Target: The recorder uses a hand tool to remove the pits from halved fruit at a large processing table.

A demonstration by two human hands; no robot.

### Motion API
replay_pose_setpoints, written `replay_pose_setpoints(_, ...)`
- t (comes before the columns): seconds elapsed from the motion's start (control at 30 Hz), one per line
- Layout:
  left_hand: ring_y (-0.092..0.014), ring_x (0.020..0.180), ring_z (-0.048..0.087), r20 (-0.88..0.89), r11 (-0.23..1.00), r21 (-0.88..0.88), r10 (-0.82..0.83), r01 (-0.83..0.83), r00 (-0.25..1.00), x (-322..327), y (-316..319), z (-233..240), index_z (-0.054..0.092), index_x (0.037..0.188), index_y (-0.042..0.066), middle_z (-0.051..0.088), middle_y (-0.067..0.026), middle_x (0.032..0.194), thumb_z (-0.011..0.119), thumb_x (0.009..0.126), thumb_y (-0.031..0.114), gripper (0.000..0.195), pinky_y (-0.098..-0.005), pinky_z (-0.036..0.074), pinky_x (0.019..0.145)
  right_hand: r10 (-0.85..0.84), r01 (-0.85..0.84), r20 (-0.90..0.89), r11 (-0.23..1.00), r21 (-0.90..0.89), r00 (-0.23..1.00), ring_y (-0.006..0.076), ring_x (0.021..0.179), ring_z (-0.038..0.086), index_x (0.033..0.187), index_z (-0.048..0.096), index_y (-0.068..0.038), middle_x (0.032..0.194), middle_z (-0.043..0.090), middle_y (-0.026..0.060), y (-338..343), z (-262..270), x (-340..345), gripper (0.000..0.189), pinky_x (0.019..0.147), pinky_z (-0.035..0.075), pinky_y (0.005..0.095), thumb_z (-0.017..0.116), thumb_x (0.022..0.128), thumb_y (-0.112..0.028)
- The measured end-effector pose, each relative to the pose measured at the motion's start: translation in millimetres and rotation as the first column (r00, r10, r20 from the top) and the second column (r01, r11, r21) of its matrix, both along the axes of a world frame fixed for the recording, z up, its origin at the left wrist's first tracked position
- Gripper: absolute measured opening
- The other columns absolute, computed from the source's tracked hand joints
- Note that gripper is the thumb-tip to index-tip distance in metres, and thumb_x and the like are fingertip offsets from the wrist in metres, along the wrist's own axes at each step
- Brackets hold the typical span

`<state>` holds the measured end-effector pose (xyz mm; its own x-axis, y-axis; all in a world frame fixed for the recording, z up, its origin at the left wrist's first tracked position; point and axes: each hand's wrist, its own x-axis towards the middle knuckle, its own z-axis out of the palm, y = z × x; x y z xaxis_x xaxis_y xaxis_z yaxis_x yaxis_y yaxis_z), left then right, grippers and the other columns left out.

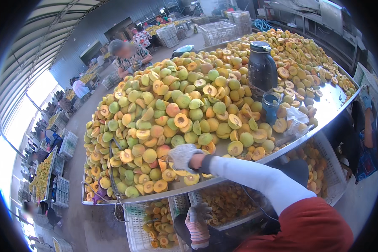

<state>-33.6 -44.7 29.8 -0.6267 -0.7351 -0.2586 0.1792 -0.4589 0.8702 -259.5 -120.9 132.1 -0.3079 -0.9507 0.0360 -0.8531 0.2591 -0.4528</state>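
A large heap of halved apricots or similar stone fruit (182,119) covers the metal-rimmed table (189,190). My right hand (183,157), in a pale knit glove, reaches into its near edge, fingertips against the fruit; whether it grips a piece is hidden. Lower down, off the table, my left hand (198,223) in a striped, grey-fingered glove is bent near the crates; its grip is unclear. A white plastic crate (134,217) of halved fruit stands left of it, and a second crate (233,225) holds smaller, darker fruit pieces behind it.
A dark thermal jug (260,67) and a blue-green cup (271,108) stand among the fruit, beside a crumpled clear plastic bag (294,121). Dark metal bars (112,170) and purple cloth (100,192) lie at the left corner. A co-worker (129,58) is across the table; another's arm (368,126) is at right.
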Motion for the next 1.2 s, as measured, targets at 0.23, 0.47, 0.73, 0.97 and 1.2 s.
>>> replay_pose_setpoints(0.23,-0.028,0.116,0.049,-0.294,0.937,0.341,0.179,-0.072,0.939,-20.1,-0.4,5.8,0.040,0.133,0.005,0.054,-0.0155,0.122,0.044,0.080,0.072,0.085,-0.0386,0.050,0.083,0.039,-0.042,0.392,0.999,-0.001,0.919,0.0359,0.075,0.062,0.091,0.065,-0.004,0.079,0.064,0.0189,115.1,-23.6,69.0,0.042,0.066,0.049,0.0412,0.062,0.082,-0.046)
replay_pose_setpoints(0.47,-0.030,0.096,0.061,0.328,0.632,-0.767,0.240,0.110,0.914,-1.3,4.4,1.2,0.048,0.123,0.003,0.061,-0.0167,0.108,0.047,0.092,0.043,0.051,-0.0367,0.050,0.086,-0.099,0.174,0.428,0.975,-0.140,0.898,0.0350,0.069,0.062,0.087,0.057,-0.006,0.071,0.061,0.0190,186.3,-44.6,97.0,0.038,0.060,0.047,0.0409,0.063,0.084,-0.042)
replay_pose_setpoints(0.73,-0.022,0.066,0.060,-0.171,0.950,0.215,0.267,-0.228,0.948,-17.1,26.2,43.7,0.055,0.105,0.003,0.063,-0.0146,0.085,0.042,0.091,0.057,0.057,-0.0298,0.050,0.061,-0.091,0.090,0.003,0.983,-0.160,0.996,0.0329,0.054,0.062,0.089,0.053,-0.002,0.059,0.060,0.0161,195.8,-46.7,132.7,0.041,0.049,0.047,0.0423,0.052,0.090,-0.043)
replay_pose_setpoints(0.97,-0.015,0.057,0.054,-0.071,0.922,0.090,0.382,-0.375,0.921,-18.4,26.6,59.1,0.062,0.091,0.001,0.062,-0.0110,0.071,0.044,0.092,0.053,0.055,-0.0254,0.045,0.052,-0.094,0.096,0.027,0.992,-0.087,0.995,0.0332,0.055,0.061,0.090,0.053,-0.003,0.059,0.058,0.0159,193.8,-61.4,144.2,0.037,0.047,0.046,0.0432,0.053,0.090,-0.039)
replay_pose_setpoints(1.2,-0.013,0.042,0.049,-0.015,0.973,-0.023,0.230,-0.230,0.973,-27.2,22.1,68.2,0.063,0.082,-0.002,0.060,-0.0107,0.062,0.054,0.089,0.040,0.044,-0.0250,0.042,0.039,-0.155,0.199,0.161,0.930,-0.308,0.975,0.0361,0.047,0.058,0.088,0.052,-0.003,0.055,0.055,0.0186,195.0,-56.3,147.9,0.038,0.042,0.043,0.0475,0.041,0.096,-0.038)
